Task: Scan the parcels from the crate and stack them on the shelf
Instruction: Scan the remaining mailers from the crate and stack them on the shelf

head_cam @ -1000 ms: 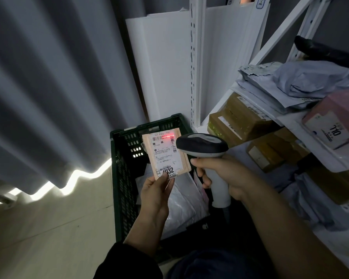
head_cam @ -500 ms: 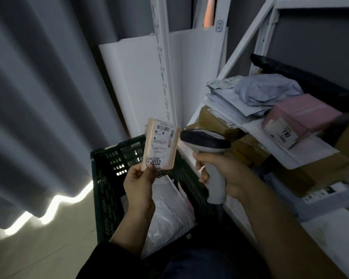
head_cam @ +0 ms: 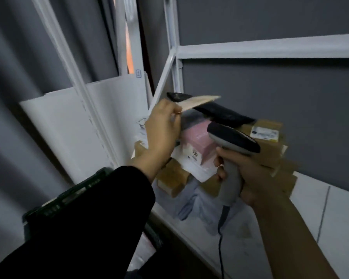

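My left hand [head_cam: 162, 125] pinches a small flat tan parcel [head_cam: 198, 101] by its near edge and holds it nearly level above the pile on the white shelf [head_cam: 290, 228]. My right hand [head_cam: 252, 178] grips the handle of a grey and black barcode scanner [head_cam: 233, 140], whose head points left over the pile. The pile holds a pink box [head_cam: 199, 141], brown cartons [head_cam: 270, 150], grey mailer bags [head_cam: 191, 204] and a long black package [head_cam: 216, 109]. The green crate [head_cam: 69, 198] sits at lower left, mostly hidden by my dark sleeve.
White shelf uprights and a diagonal brace [head_cam: 161, 77] rise behind the pile. A white panel [head_cam: 69, 125] leans by the grey curtain on the left. The scanner's cable [head_cam: 221, 238] hangs over the shelf's front edge. Bare shelf surface lies to the right of the pile.
My left hand has lifted the tan parcel from over the crate up and right to above the shelf pile, turning it flat. The view has swung up toward the shelf; the scanner stayed in my right hand.
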